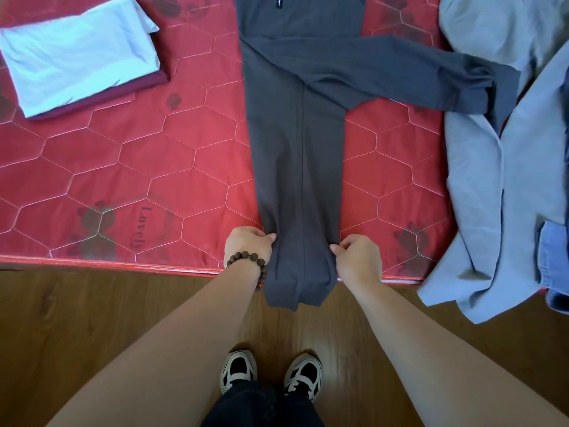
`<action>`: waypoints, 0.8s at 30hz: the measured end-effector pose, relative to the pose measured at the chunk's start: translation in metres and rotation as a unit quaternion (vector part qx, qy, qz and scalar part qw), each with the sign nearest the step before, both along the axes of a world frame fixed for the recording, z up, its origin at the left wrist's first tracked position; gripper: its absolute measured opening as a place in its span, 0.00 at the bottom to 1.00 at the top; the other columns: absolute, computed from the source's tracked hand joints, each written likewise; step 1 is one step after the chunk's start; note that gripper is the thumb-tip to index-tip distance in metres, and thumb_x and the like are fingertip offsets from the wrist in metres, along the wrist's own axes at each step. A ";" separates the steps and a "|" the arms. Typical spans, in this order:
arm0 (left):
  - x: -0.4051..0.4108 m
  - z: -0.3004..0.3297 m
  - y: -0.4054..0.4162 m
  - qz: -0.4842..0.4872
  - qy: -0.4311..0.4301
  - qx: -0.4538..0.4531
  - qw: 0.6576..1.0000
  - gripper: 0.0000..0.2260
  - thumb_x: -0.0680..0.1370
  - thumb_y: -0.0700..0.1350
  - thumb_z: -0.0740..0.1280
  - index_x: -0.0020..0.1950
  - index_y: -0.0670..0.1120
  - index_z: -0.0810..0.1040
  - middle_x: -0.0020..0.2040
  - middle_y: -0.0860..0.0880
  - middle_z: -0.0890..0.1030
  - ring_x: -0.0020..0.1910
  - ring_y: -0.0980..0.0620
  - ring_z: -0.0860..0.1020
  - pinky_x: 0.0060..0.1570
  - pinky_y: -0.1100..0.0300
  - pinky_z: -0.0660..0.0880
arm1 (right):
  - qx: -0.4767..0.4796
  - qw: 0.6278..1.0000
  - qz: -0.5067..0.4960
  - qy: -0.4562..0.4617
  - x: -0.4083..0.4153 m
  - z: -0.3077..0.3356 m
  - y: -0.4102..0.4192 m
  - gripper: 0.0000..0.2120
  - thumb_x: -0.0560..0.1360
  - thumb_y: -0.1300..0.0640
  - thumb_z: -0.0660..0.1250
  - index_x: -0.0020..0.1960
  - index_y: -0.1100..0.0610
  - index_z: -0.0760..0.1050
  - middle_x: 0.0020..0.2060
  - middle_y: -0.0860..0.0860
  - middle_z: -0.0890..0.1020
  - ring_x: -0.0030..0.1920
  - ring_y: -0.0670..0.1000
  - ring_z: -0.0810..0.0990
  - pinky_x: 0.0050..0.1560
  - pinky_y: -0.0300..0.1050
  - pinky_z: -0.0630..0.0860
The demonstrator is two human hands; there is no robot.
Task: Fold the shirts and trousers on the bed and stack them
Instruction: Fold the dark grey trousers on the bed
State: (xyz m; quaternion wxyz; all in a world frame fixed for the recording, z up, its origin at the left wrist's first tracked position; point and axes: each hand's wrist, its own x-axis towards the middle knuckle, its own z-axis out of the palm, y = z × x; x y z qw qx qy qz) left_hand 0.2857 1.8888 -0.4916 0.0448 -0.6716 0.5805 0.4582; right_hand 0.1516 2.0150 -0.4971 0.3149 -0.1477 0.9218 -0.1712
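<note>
Trousers waistband cut off; hands' fingertips hidden.

The bed is red, quilted in pale stitched hexagons with dark faded floral prints and dark lettering near its front edge. The trousers are dark grey, with a small black label bearing white script. Toward the back left corner, a pale blue shirt lies on a maroon one. At the right edge the clothes are light grey-blue, with denim blue beside them. The floor is brown wood. The beads are brown. The shoes are black and white.
</note>
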 end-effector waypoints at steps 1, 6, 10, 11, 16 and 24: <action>0.004 -0.001 -0.002 0.007 0.009 0.001 1.000 0.12 0.75 0.49 0.70 0.36 0.44 0.80 0.35 0.45 0.82 0.37 0.46 0.80 0.41 0.54 0.79 | 0.001 1.000 -0.004 -0.001 -0.003 0.001 0.003 0.11 0.77 0.55 0.67 0.39 0.59 0.77 0.32 0.53 0.78 0.33 0.55 0.76 0.34 0.43 0.68; 0.019 0.001 -0.008 0.036 0.055 0.048 0.997 0.07 0.81 0.44 0.63 0.50 0.46 0.80 0.34 0.46 0.80 0.20 0.61 0.75 0.31 0.61 0.71 | -0.001 1.000 0.012 -0.009 -0.014 0.004 0.009 0.15 0.80 0.59 0.63 0.35 0.59 0.73 0.31 0.53 0.75 0.34 0.57 0.72 0.36 0.45 0.65; 0.018 0.000 -0.011 0.035 0.059 0.094 0.993 0.11 0.81 0.49 0.62 0.42 0.45 0.74 0.26 0.45 0.78 0.24 0.51 0.74 0.32 0.59 0.69 | -0.022 0.999 0.013 -0.032 -0.010 0.006 0.007 0.17 0.79 0.56 0.64 0.32 0.58 0.72 0.28 0.52 0.75 0.30 0.53 0.73 0.30 0.43 0.65; 0.018 0.000 -0.011 0.020 0.051 0.095 0.994 0.13 0.80 0.50 0.64 0.40 0.43 0.75 0.23 0.47 0.77 0.25 0.50 0.72 0.31 0.61 0.69 | -0.027 0.999 0.010 -0.039 -0.009 0.006 0.008 0.16 0.78 0.53 0.66 0.34 0.58 0.74 0.28 0.52 0.76 0.30 0.52 0.74 0.30 0.42 0.66; 0.019 0.002 -0.006 -0.022 0.044 0.064 0.997 0.13 0.74 0.44 0.72 0.36 0.41 0.72 0.30 0.46 0.74 0.28 0.52 0.71 0.26 0.65 0.69 | -0.046 0.997 -0.031 -0.061 -0.005 0.004 0.012 0.11 0.72 0.55 0.74 0.35 0.57 0.76 0.30 0.49 0.77 0.30 0.47 0.74 0.32 0.41 0.68; 0.021 0.003 -0.001 -0.007 0.057 0.064 0.996 0.08 0.79 0.40 0.65 0.47 0.37 0.80 0.26 0.45 0.77 0.26 0.53 0.75 0.38 0.59 0.74 | -0.077 0.995 -0.010 -0.070 0.000 0.011 0.015 0.09 0.76 0.57 0.68 0.41 0.62 0.79 0.36 0.55 0.81 0.34 0.50 0.74 0.35 0.41 0.69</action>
